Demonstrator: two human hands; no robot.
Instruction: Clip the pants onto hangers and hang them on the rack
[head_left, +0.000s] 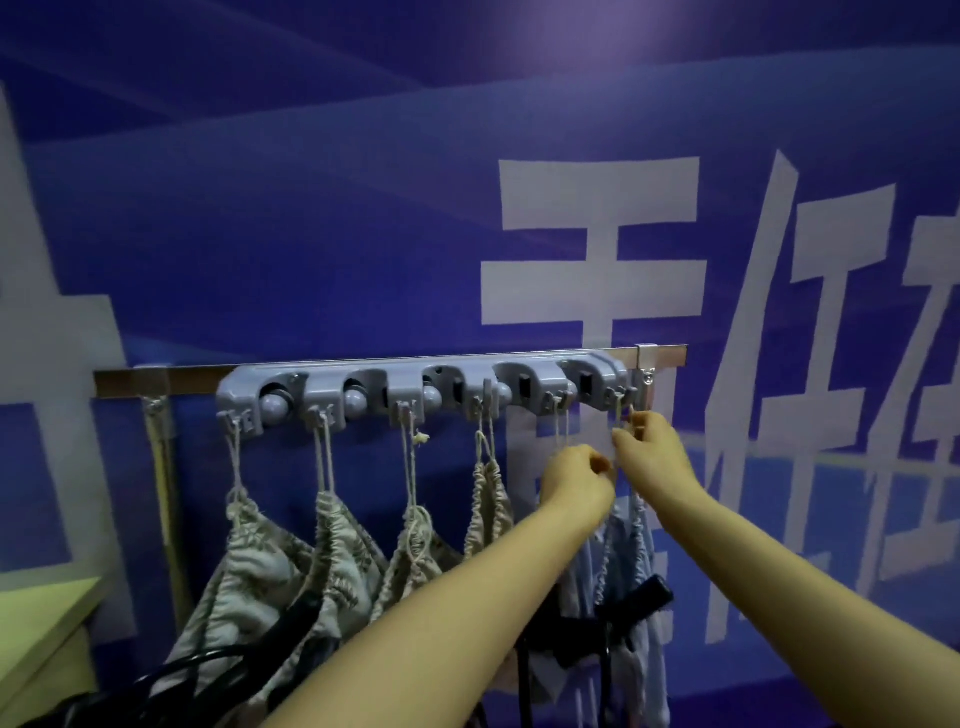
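A grey plastic rack (421, 387) with several hooks is fixed on a metal rail (182, 375) against the blue wall. Several patterned pants (332, 551) hang from its hooks by their drawstrings. Light blue pants (631, 561) hang at the right end, with a black hanger (641, 597) partly showing among them. My left hand (576, 475) pinches a drawstring below the second hook from the right. My right hand (649, 447) pinches the drawstring (621, 418) just under the rightmost hook.
A pale green tabletop (41, 618) juts in at the lower left. Black hanger wires (218, 660) lie low in front of the patterned pants. The blue wall carries large white characters.
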